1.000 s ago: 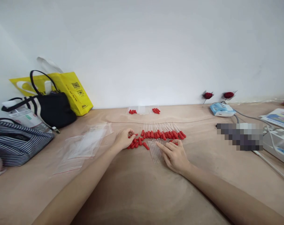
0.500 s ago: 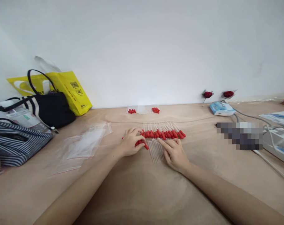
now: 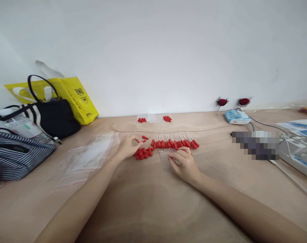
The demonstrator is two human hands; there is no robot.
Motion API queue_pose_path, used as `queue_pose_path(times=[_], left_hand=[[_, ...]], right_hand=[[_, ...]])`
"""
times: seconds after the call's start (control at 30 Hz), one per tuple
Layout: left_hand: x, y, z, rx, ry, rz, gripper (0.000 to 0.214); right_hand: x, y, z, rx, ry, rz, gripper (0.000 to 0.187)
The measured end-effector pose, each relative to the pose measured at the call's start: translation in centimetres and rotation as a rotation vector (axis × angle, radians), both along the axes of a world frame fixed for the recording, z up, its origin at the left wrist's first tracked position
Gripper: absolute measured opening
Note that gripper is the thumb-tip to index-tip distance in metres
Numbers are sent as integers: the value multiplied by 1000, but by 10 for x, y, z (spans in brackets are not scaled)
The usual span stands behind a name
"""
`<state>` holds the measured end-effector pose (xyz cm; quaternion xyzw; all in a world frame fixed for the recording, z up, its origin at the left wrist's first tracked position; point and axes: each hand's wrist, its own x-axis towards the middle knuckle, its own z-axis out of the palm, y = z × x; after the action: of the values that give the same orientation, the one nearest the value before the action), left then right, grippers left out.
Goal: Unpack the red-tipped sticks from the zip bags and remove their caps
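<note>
My left hand (image 3: 127, 147) lies on the wooden table (image 3: 148, 202), thumb and forefinger pinched on a small red rubber cap at the edge of a loose heap of red caps (image 3: 142, 153). One more red cap (image 3: 145, 137) lies apart, just behind. My right hand (image 3: 184, 163) is curled over a bundle of thin clear tubes (image 3: 165, 161), fingertips closed on one of them. Behind both hands runs a row of clear tubes fitted with red caps (image 3: 174, 143).
Clear zip bags (image 3: 89, 156) lie left of my left hand. A black bag (image 3: 56, 118), a yellow bag (image 3: 76, 98) and a striped bag (image 3: 19, 152) stand at the far left. Small packets with red caps (image 3: 153, 118) sit by the wall. A blue pack (image 3: 236, 116), cables and a power strip (image 3: 295, 155) fill the right.
My left hand drew back to the left off the cap heap, pinching one cap. My right hand's fingers curled in on the clear tubes.
</note>
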<state>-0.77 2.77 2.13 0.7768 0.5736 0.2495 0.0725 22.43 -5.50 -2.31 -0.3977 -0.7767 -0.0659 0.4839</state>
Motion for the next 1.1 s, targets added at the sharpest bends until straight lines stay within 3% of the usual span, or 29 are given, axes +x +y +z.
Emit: queue_pose_path(times=[0.07,0.17,0.43,0.63,0.77,0.9,1.1], left_hand=[[-6,8,-6,-52,56,81,21],[-10,19,-16,-91,82,95,27],[6,65,-18,-71,79,-134,29],[20,82,-16,-107,101,-211,11],[12,75,-14,-71,62,-134,11],[-10,53,-6,-39,-5,-12,16],[-37,14,-9,-104,-76,163,21]], right_hand=[[-12,2,2,18,-96,8,14],[-29,3,4,11,-212,-7,16],[-45,-3,8,-260,-421,30,11],[-43,-3,9,-293,-459,50,32],[-43,-2,9,-277,-461,39,34],[-36,-6,11,-226,-386,22,28],[1,-9,4,-137,-225,-66,17]])
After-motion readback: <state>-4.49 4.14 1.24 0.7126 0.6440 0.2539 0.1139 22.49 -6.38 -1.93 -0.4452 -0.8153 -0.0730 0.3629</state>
